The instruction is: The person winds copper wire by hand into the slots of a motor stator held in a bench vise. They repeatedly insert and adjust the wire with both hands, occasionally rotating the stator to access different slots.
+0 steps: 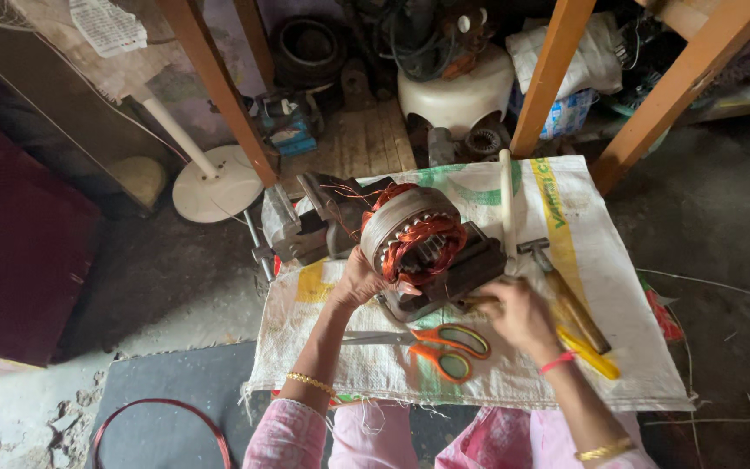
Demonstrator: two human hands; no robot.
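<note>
Fingers of the left hand [359,280] wrap against the lower left side of the motor stator [418,247], thumb and palm pressed to its metal shell, apparently bracing it so it does not roll. It sits at the centre of the frame, tilted with its open end facing up and toward the person, so the copper windings [423,243] inside the core are exposed to view.

Curled down at the stator's lower right edge, the right hand [518,314] has its fingertips bunched together at the base; whether they pinch a wire or a tool I cannot tell, since the knuckles hide them.

Everything rests on a white woven sack [557,365] spread over the floor as a work mat. Orange-handled scissors [440,346] lie just below the stator, between the two forearms, within easy reach. A hammer [566,291] and a yellow-handled tool [589,354] lie just right of the right hand. A metal vise [301,227] stands at the stator's upper left.
</note>
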